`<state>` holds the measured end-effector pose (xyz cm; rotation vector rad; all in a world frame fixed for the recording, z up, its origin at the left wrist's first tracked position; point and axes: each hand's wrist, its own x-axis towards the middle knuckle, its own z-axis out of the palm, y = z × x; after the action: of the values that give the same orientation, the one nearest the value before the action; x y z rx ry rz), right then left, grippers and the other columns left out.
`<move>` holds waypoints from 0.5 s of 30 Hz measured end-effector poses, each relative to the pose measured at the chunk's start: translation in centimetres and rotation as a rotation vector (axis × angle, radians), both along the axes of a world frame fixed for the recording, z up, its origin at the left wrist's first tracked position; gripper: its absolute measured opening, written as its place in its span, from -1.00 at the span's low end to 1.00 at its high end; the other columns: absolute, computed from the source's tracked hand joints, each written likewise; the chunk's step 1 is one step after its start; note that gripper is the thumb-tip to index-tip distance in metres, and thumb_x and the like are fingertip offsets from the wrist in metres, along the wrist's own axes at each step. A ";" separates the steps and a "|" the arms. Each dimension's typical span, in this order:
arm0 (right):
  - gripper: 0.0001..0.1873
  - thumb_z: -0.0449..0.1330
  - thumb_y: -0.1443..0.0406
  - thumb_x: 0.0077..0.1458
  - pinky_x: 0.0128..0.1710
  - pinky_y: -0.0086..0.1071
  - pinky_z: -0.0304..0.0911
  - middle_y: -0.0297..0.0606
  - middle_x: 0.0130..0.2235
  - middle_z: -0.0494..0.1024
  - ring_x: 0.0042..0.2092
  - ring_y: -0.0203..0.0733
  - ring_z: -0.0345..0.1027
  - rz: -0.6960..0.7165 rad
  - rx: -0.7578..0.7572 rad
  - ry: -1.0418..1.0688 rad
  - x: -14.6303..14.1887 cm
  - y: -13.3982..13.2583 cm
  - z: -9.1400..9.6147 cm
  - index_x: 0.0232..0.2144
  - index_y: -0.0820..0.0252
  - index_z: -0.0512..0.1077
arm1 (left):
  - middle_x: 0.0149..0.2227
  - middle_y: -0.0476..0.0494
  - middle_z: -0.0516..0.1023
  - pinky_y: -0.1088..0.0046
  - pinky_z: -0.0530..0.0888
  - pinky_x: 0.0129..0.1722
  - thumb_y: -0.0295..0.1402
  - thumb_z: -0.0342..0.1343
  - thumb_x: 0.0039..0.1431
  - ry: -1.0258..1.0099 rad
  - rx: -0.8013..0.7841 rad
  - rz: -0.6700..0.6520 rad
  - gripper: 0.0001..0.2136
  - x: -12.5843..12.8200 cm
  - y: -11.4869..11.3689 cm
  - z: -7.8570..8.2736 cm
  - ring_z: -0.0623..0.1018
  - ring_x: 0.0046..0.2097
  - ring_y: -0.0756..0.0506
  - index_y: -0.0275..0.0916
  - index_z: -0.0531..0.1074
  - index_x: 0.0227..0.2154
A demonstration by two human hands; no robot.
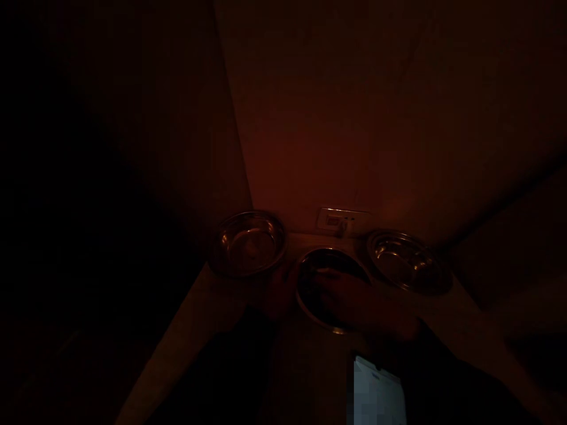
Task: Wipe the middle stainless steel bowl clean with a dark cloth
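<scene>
Your sleeves (447, 372) look black, the wall (305, 159) dim red-brown — your middle bowl (337, 330) dark inside, the screen (381, 398) pale blue-grey.

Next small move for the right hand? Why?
Probably close the right hand gently inside the middle bowl: it reaches in from the right, and the left hand is at the bowl's left side. The inside is too dark to make out, so I'd go slowly, by feel.
</scene>
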<state>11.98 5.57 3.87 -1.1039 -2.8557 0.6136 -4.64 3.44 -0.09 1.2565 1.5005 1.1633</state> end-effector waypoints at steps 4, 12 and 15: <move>-0.57 -0.06 0.32 0.19 0.07 -0.17 0.19 0.00 0.14 0.35 0.10 0.00 0.29 -0.017 -0.005 -0.007 0.2 0.1 -0.3 0.07 0.26 0.34 | -0.19 -0.16 0.62 0.37 0.44 -0.10 -0.23 -0.09 0.22 0.018 0.034 -0.011 -0.68 -0.1 0.1 -0.2 0.55 -0.14 -0.13 -0.29 0.51 -0.22; -0.53 -0.09 0.28 0.20 -0.07 -0.17 0.30 -0.10 -0.03 0.52 -0.07 -0.02 0.43 -0.210 0.057 -0.035 2.2 0.6 3.0 0.14 0.17 0.25 | -0.07 -0.17 0.58 0.34 0.40 0.03 -0.26 -0.08 0.23 -0.040 0.061 -0.034 -0.67 -0.2 0.0 -0.6 0.52 -0.02 -0.14 -0.28 0.48 -0.09; -0.54 -0.10 0.26 0.20 -0.08 -0.16 0.30 -0.13 -0.05 0.53 -0.05 0.00 0.41 -0.279 0.175 0.065 3.2 0.3 4.6 0.13 0.14 0.26 | -0.02 -0.13 0.56 0.36 0.38 0.07 -0.28 -0.10 0.24 -0.091 0.114 -0.058 -0.67 -0.2 0.1 -0.8 0.51 0.01 -0.11 -0.25 0.47 -0.06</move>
<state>15.17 5.91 8.49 -1.3873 -2.5745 0.3680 -4.88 3.52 -0.91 1.2966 1.3385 1.2661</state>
